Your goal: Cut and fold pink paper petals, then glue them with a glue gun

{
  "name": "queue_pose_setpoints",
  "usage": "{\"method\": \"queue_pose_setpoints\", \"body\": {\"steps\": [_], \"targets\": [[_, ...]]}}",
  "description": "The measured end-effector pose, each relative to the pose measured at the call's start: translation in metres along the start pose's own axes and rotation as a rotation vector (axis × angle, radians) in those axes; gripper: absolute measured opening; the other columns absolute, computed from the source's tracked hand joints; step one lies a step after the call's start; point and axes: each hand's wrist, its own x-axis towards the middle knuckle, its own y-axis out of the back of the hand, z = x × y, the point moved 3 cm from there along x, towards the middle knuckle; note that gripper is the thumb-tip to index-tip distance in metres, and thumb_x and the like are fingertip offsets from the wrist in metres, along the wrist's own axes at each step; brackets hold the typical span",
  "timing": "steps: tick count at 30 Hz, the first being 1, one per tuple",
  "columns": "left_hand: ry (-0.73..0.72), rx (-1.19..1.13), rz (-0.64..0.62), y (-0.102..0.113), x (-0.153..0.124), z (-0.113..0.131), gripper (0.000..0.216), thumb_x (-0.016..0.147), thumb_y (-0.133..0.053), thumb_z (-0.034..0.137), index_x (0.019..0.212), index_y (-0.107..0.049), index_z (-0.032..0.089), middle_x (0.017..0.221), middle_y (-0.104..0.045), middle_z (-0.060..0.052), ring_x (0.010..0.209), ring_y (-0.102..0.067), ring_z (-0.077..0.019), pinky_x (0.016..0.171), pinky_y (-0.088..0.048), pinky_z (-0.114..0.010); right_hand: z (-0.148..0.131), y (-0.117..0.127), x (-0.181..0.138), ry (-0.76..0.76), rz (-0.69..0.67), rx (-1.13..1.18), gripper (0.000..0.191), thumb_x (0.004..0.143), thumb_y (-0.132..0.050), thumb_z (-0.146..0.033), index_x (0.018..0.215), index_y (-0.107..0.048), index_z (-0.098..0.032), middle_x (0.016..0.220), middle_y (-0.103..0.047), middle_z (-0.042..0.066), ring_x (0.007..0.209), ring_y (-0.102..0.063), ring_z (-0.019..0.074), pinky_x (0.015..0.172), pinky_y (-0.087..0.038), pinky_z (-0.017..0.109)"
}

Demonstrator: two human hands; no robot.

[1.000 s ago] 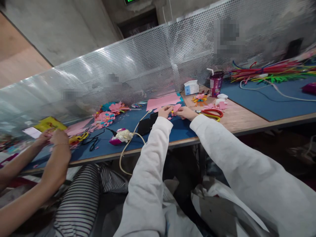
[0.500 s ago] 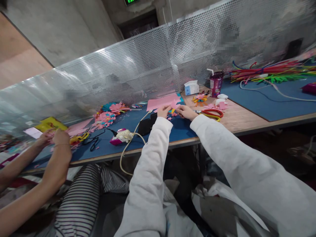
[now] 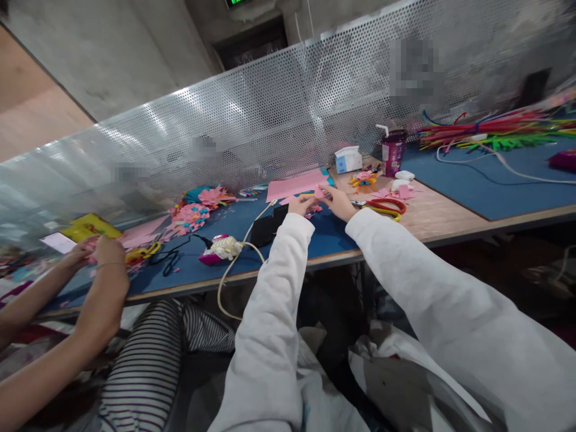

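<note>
Both hands are close together above the blue mat. Between finger and thumb of my right hand [image 3: 339,204] is a small pink paper piece [image 3: 318,192]. My left hand [image 3: 301,205] is just left of it, fingers drawn together; what they hold, if anything, is too small to make out. Behind the hands lies a pink paper sheet [image 3: 297,185], and small pink scraps [image 3: 315,210] lie beneath them. Scissors with red and yellow handles [image 3: 387,207] rest right beside my right wrist. A finished-looking paper flower [image 3: 363,179] in pink, orange and blue sits beyond them.
A purple cup with a straw [image 3: 393,153], a tissue pack [image 3: 348,160] and a white case [image 3: 404,177] stand at the back. Left are a power strip [image 3: 220,249], a black object [image 3: 262,230] and paper flowers [image 3: 191,217]. A co-worker's hands [image 3: 96,247] work at far left.
The pink piece has turned upright in my right fingers, and my right hand has shifted slightly up. My left fingers have moved a little away from that piece.
</note>
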Motion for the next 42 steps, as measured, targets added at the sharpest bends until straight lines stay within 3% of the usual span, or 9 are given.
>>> {"method": "queue_pose_setpoints", "body": {"steps": [4, 12, 21, 25, 32, 38, 42], "targets": [[-0.020, 0.024, -0.010, 0.000, -0.001, 0.001, 0.029, 0.056, -0.080, 0.029, 0.075, -0.065, 0.012, 0.071, -0.071, -0.007, 0.073, -0.069, -0.0186, 0.070, -0.051, -0.030, 0.004, 0.000, 0.001, -0.031, -0.014, 0.002, 0.038, 0.081, -0.058, -0.011, 0.118, -0.061, -0.015, 0.100, -0.066, 0.010, 0.078, -0.061, 0.0175, 0.075, -0.049, 0.029], [-0.068, 0.077, -0.012, 0.002, -0.001, -0.001, 0.032, 0.057, -0.079, 0.033, 0.078, -0.066, 0.012, 0.075, -0.071, -0.010, 0.076, -0.069, -0.0208, 0.070, -0.050, -0.030, 0.005, -0.002, 0.000, -0.105, -0.039, 0.041, 0.037, 0.083, -0.056, -0.012, 0.120, -0.058, -0.012, 0.099, -0.066, 0.010, 0.049, -0.051, 0.0069, 0.056, -0.047, 0.022], [-0.063, 0.076, -0.004, 0.000, -0.004, 0.003, 0.036, 0.060, -0.078, 0.035, 0.085, -0.066, 0.012, 0.083, -0.072, -0.012, 0.083, -0.069, -0.0222, 0.072, -0.051, -0.031, 0.000, -0.002, -0.001, -0.147, -0.078, 0.100, 0.038, 0.086, -0.052, -0.013, 0.124, -0.054, -0.009, 0.103, -0.064, 0.013, 0.052, -0.052, 0.0066, 0.047, -0.045, 0.018], [-0.017, 0.027, -0.004, -0.001, -0.003, 0.004, 0.037, 0.070, -0.069, 0.046, 0.083, -0.066, 0.012, 0.087, -0.072, -0.015, 0.083, -0.069, -0.0224, 0.070, -0.051, -0.031, 0.004, -0.003, 0.000, -0.159, -0.079, 0.098, 0.041, 0.085, -0.051, -0.012, 0.126, -0.052, -0.008, 0.106, -0.063, 0.014, 0.051, -0.052, 0.0060, 0.042, -0.044, 0.017], [-0.008, 0.004, -0.013, 0.001, -0.003, 0.001, 0.033, 0.071, -0.070, 0.044, 0.083, -0.063, 0.013, 0.080, -0.070, -0.008, 0.075, -0.068, -0.0174, 0.067, -0.050, -0.027, 0.012, -0.009, 0.002, -0.095, -0.141, 0.123, 0.044, 0.083, -0.054, -0.016, 0.127, -0.052, -0.014, 0.109, -0.064, 0.012, 0.054, -0.056, 0.0090, 0.035, -0.042, 0.017], [0.031, -0.064, -0.051, 0.001, -0.003, 0.000, 0.027, 0.070, -0.072, 0.036, 0.083, -0.062, 0.014, 0.076, -0.068, -0.006, 0.071, -0.067, -0.0160, 0.066, -0.050, -0.027, 0.012, -0.010, 0.002, -0.132, -0.154, 0.172, 0.035, 0.089, -0.043, -0.016, 0.122, -0.053, -0.012, 0.082, -0.065, 0.008, 0.052, -0.057, 0.0125, 0.037, -0.043, 0.021], [0.070, -0.061, -0.060, 0.000, -0.002, -0.001, 0.023, 0.066, -0.073, 0.021, 0.084, -0.060, 0.014, 0.071, -0.064, -0.003, 0.063, -0.065, -0.0144, 0.060, -0.049, -0.026, 0.009, -0.008, 0.003, -0.179, -0.136, 0.219, 0.020, 0.089, -0.038, -0.013, 0.098, -0.056, -0.013, 0.065, -0.054, 0.001, 0.052, -0.058, 0.0138, 0.036, -0.041, 0.021]]}}
